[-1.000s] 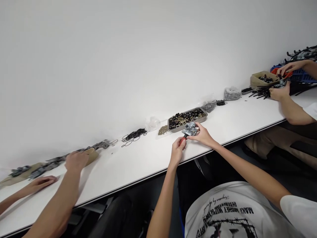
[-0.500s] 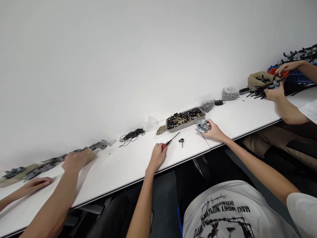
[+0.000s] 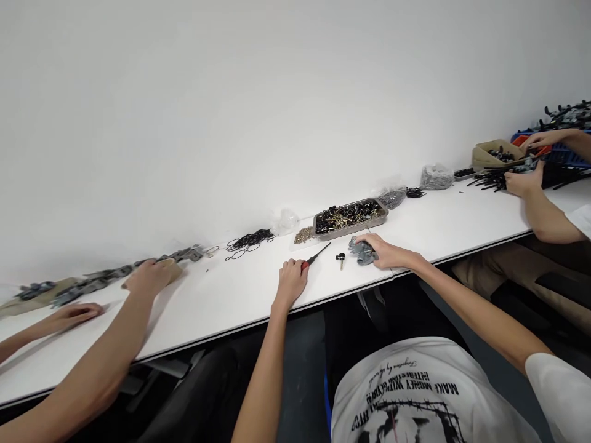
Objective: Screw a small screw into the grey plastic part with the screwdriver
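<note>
My left hand (image 3: 292,280) rests on the white table (image 3: 429,224), fingers closed on the red handle of a screwdriver (image 3: 315,256) whose dark shaft points up and to the right. My right hand (image 3: 384,252) presses a grey metal carburetor part (image 3: 361,251) down on the table. A small black and brass fitting (image 3: 340,259) lies loose between the two hands. Just beyond them stands a shallow metal tray (image 3: 349,229) full of black and brass small parts.
Black rubber rings (image 3: 248,241) and a heap of brass bits (image 3: 305,234) lie left of the tray, bagged parts (image 3: 434,176) to its right. A co-worker's hands (image 3: 148,277) touch a row of grey parts at left. Another person's hands (image 3: 521,180) work at boxes far right.
One second ago both hands held the grey part and screwdriver together. My left hand drew back left with the screwdriver. My right hand carried the part right, then set it on the table.
</note>
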`<move>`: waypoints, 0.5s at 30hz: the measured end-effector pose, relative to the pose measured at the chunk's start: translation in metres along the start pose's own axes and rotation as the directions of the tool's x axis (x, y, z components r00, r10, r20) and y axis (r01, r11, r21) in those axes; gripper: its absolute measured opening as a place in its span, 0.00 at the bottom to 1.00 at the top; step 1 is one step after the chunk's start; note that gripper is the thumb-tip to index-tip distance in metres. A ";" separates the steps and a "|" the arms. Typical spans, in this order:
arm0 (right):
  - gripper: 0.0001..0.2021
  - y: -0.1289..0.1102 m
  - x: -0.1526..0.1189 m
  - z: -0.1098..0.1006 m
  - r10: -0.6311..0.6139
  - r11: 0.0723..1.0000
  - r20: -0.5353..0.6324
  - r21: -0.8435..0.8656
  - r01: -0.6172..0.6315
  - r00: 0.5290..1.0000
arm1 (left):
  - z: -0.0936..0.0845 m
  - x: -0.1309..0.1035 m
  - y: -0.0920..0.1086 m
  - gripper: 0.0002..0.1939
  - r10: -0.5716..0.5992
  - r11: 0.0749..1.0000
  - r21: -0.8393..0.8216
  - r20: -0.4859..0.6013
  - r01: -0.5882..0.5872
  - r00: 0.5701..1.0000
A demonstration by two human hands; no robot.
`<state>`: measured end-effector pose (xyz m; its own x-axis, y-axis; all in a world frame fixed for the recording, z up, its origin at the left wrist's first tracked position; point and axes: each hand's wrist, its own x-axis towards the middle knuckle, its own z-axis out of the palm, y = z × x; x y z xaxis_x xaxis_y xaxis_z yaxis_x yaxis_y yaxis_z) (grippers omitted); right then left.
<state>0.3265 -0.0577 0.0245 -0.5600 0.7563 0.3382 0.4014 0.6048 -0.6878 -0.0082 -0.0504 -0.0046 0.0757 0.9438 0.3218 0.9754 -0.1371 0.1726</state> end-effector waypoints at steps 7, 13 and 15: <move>0.32 -0.016 -0.006 -0.020 0.004 0.997 0.117 0.080 -0.013 0.993 | -0.006 -0.006 0.015 0.19 -0.023 0.996 -0.087 -0.131 0.011 0.991; 0.25 -0.013 -0.003 -0.002 0.061 0.988 -0.134 0.150 -0.040 0.989 | 0.000 0.008 0.070 0.18 0.172 0.933 -0.315 -0.041 -0.176 0.984; 0.21 -0.008 0.001 0.003 0.068 0.987 -0.186 0.159 -0.038 0.980 | 0.004 0.017 0.086 0.15 0.264 0.908 -0.340 0.014 -0.243 0.964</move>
<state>0.3205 -0.0624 0.0289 -0.3865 0.8289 0.4044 0.3021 0.5281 -0.7937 0.0779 -0.0446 0.0119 0.3335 0.8784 0.3425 0.7970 -0.4567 0.3952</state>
